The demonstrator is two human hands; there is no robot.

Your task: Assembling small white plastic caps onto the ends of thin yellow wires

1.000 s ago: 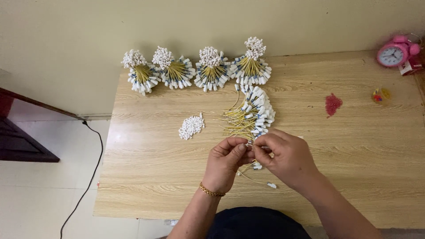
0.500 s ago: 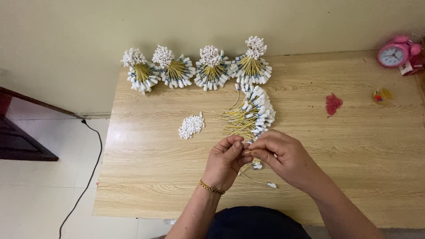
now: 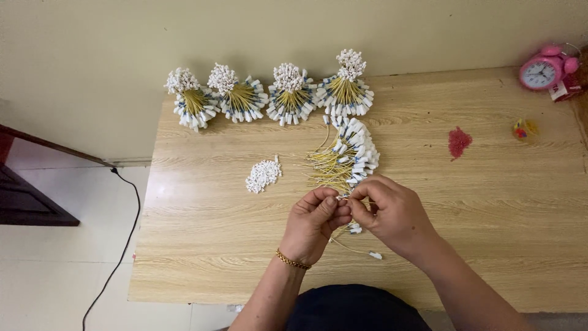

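Yellow cable (image 3: 343, 197), pinched between both hands' fingers (image 3: 334, 205)

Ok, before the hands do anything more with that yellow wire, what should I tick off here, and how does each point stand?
1. Both hands meet on one piece: left hand and right hand pinch together at a small white piece. Ok.
2. Grip on the piece itself: hidden behind the fingertips. Cannot tell.
3. Loose pile of yellow wires lies just beyond the hands, close by. Ok.
4. Small heap of white caps lies apart from the wires, to the left of them. Ok.
5. Four finished bundles stand in a row at the far edge of the table, away from the hands. Ok.
6. Stray wire piece lies loose on the table below the right hand. Not ok.
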